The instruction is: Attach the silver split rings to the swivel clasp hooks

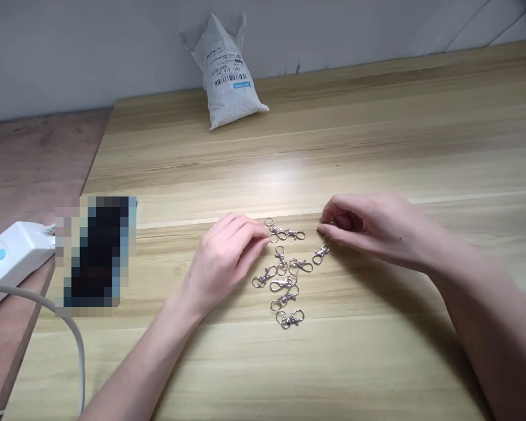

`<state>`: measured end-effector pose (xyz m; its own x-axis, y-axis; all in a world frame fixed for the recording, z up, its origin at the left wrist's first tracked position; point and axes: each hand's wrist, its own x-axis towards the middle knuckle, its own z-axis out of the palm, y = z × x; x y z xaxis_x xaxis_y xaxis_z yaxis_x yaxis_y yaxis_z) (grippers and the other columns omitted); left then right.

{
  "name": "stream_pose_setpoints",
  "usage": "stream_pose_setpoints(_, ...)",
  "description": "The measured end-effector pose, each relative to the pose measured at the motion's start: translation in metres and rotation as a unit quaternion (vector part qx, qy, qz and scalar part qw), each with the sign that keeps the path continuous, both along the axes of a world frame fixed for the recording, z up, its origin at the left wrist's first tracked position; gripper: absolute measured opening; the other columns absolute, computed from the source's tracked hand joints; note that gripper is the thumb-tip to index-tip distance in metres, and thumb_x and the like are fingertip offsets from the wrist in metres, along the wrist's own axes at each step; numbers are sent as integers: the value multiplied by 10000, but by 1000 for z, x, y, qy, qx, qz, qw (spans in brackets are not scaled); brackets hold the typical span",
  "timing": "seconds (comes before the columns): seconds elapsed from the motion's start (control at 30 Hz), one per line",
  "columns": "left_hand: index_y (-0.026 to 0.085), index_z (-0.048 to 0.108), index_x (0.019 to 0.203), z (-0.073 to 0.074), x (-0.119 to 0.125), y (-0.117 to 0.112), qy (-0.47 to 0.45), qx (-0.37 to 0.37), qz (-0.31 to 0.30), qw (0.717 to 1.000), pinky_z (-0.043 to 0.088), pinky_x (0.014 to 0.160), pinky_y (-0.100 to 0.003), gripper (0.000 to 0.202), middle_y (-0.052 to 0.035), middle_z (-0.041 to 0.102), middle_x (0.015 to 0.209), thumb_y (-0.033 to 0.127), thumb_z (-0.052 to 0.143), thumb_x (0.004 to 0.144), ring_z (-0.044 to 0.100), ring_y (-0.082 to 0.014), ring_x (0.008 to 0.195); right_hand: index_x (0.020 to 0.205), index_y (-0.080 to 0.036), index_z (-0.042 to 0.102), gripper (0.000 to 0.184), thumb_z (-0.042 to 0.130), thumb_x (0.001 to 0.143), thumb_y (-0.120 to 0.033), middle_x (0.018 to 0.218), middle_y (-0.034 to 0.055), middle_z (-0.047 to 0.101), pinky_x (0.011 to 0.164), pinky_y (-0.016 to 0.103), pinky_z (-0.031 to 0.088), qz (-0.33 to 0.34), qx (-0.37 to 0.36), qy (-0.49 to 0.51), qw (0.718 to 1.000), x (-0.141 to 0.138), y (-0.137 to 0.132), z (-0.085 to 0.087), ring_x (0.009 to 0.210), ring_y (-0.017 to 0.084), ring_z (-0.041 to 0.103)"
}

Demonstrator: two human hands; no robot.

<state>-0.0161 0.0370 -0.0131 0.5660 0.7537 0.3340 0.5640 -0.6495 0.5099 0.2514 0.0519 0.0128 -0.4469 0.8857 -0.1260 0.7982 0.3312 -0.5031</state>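
Silver-coloured swivel clasps [283, 280], each with a small split ring, lie loosely heaped on the pale wooden table [377, 128]; I take that heap as my reference for everything else.

Writing first. Well beyond the heap, against the wall, a white plastic bag [225, 76] stands propped up. Its label [228, 75] carries a barcode, some lines of small print and a blue patch. From my feed the print is too small to read, so I can name no brand. Far left of the heap sits a pixelated patch [95, 254] that hides whatever is there, and further left a white power strip [13, 251] with a blue button and a grey cable [65, 327] leaving it.

My left hand [228, 257] lies palm down just left of the heap, fingers loosely curved and holding nothing. Its fingertips touch or nearly touch the topmost clasp [275, 231] at the heap's upper edge.

My right hand [372, 225] is just right of the heap, thumb and fingers drawn together in a pinch. One lone clasp [321, 252] lies slightly apart from the heap's right side, its ring right under those fingertips. I cannot tell whether the ring is caught between them or merely beside them.
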Motion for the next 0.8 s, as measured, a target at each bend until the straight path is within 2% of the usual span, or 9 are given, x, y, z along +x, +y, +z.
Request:
stream_pose_setpoints(0.1, 159, 642, 914, 0, 1, -1, -17, 14, 9, 1000, 510, 740, -306, 67, -38, 688, 877, 119, 599, 882, 610, -144, 835, 774, -221, 614, 193, 536, 880, -361, 613, 8, 609, 463, 269, 331, -2, 8, 17, 1000, 1, 1, -2, 489, 129, 496)
stream_pose_setpoints(0.23, 161, 644, 935, 1, 3, -1, -44, 24, 21, 998, 512, 736, -300, 100, -34, 698, 871, 92, 603, 875, 608, -139, 821, 865, -218, 629, 155, 542, 880, -345, 662, 11, 633, 491, 267, 378, 13, -20, 39, 999, 10, 1, -3, 531, 133, 537)
stream_pose_setpoints(0.4, 152, 655, 1013, 1, 5, -2, -55, 40, 16, 998, 518, 736, -309, 172, -43, 717, 885, 77, 615, 865, 612, -145, 817, 908, -240, 619, 90, 557, 859, -282, 750, 9, 653, 547, 280, 418, 15, -27, 12, 999, 15, -1, -3, 599, 144, 570)
stream_pose_setpoints(0.63, 171, 671, 1001, 1, 6, -2, -70, 38, 29, 996, 532, 711, -313, 158, -37, 725, 874, 104, 618, 867, 633, -143, 803, 866, -222, 610, 89, 523, 862, -239, 789, 36, 659, 528, 284, 408, 3, 17, -13, 1000, 2, -11, 1, 589, 152, 571)
stream_pose_setpoints(0.8, 194, 668, 932, 3, 7, -4, -81, 29, 23, 996, 536, 710, -301, 124, -14, 729, 863, 101, 603, 882, 641, -129, 795, 948, -206, 631, 170, 471, 922, -257, 784, 45, 656, 540, 276, 417, 31, 6, 33, 999, -8, -12, -3, 605, 144, 571)
